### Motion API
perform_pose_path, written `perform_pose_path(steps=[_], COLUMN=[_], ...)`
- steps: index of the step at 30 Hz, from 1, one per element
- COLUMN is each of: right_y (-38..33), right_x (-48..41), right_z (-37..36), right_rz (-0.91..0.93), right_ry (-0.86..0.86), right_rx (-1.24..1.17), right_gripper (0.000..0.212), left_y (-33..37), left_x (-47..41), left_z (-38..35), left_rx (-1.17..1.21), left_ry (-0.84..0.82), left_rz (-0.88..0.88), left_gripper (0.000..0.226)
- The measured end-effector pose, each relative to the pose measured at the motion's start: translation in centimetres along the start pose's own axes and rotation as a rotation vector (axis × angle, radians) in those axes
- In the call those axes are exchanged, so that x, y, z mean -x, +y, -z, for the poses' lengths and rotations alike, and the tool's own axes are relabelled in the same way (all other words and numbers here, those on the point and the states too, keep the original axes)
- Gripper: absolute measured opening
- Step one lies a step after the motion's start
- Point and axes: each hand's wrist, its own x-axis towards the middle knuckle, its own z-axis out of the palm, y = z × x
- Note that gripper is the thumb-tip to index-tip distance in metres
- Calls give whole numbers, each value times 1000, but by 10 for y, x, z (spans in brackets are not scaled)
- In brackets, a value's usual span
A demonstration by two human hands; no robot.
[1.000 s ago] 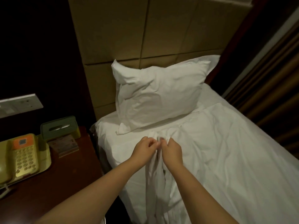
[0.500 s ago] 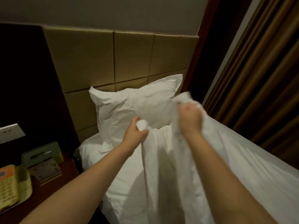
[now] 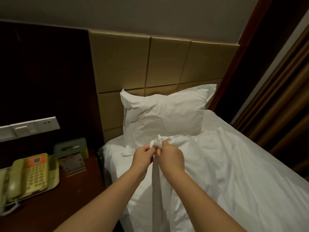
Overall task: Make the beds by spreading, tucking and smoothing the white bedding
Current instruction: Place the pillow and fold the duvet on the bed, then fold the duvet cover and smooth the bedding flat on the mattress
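A single bed fills the right half of the head view, covered by a wrinkled white duvet [image 3: 234, 173]. A white pillow [image 3: 164, 114] leans upright against the tan padded headboard [image 3: 167, 64]. My left hand [image 3: 142, 159] and my right hand [image 3: 170, 158] are side by side just below the pillow, both gripping a bunched corner of the duvet's top edge [image 3: 157, 142]. A fold of the fabric hangs straight down between my forearms. A strip of the white bottom sheet [image 3: 113, 156] shows at the bed's left side.
A dark wooden nightstand [image 3: 50, 206] stands left of the bed with a yellow telephone [image 3: 28, 176] on a tray, a green tissue box [image 3: 71, 147] and a small card. A switch panel [image 3: 28, 128] is on the dark wall. Brown curtains [image 3: 284, 106] hang at the right.
My hands had lifted and spread apart with the duvet edge raised in front of the pillow; now they are lowered and close together again, bunching the corner just below the pillow.
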Motion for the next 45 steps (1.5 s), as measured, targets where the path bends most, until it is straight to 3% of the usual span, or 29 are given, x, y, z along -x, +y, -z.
perform_pose_path(steps=[2, 7, 13, 18, 25, 28, 33, 35, 38, 40, 45], right_y=[0, -9, 10, 28, 25, 16, 21, 28, 30, 28, 25], right_x=[0, 19, 11, -3, -25, -45, -64, -63, -63, -65, -71], right_z=[-9, -41, -66, -81, -153, -196, -268, -291, -315, -325, -313], right_rz=[-10, -71, -280, -292, -284, -327, -395, -375, -378, -380, -382], right_ry=[-36, -86, -51, -89, -206, -307, -349, -332, -312, -293, -324], right_rx=[33, -156, -210, -234, -303, -334, -474, -470, -437, -377, -366], right_gripper=[27, 41, 33, 33, 31, 37, 68, 68, 62, 58, 51], left_y=[-6, -22, -39, -60, -164, -196, -236, -253, -267, -271, -256], left_x=[-2, -7, -13, -21, -50, -67, -125, -149, -178, -191, -189], left_z=[2, 6, 3, 11, 80, 107, 136, 140, 141, 141, 131], left_rx=[-1, 83, -28, -183, -361, -417, -517, -498, -291, -221, -140], left_ry=[51, 123, -59, -118, 161, 151, 157, 158, 272, 383, 330], left_rz=[18, 109, 122, 121, 565, 640, 705, 709, 714, 679, 612], left_gripper=[45, 26, 26, 24, 24, 25, 20, 42, 58, 57, 43])
